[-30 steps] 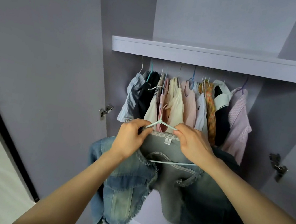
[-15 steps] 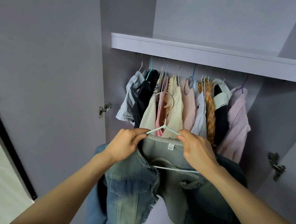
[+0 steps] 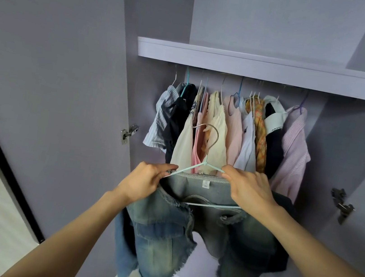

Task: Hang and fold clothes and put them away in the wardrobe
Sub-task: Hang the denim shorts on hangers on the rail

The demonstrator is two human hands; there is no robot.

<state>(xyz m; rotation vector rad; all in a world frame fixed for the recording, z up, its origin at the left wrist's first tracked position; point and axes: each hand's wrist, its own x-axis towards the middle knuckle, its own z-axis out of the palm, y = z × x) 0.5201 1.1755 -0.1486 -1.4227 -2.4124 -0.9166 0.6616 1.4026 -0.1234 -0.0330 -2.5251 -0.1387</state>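
Since a second ago the hanger [image 3: 204, 165] has come up and its metal hook [image 3: 207, 137], then lying flat near the fingers, now stands upright in front of the hanging clothes [image 3: 232, 131]; the denim vest [image 3: 162, 237] has dropped a little lower below the hands.

Both hands are clamped on the hanger's shoulders: the left hand [image 3: 146, 180] pinches the left arm of the wire together with the collar edge, and the right hand [image 3: 248, 191] pinches the right arm. The vest hangs from the hanger in front of the open wardrobe, below the shelf [image 3: 258, 69], not yet on the rail. The rail itself is hidden behind the shelf's front edge.

To do this step well, I judge the hook should be kept upright and turned the same way as the other hooks, then raised to a gap in the row. The clothes look tightly packed, so one hand will likely need to part them while the other carries the hanger. The vest's right side appears bunched over the lower bar [image 3: 211, 205], so it may need straightening first. Denim is heavy, and a lopsided load could tip the thin hanger and let the vest slide off.
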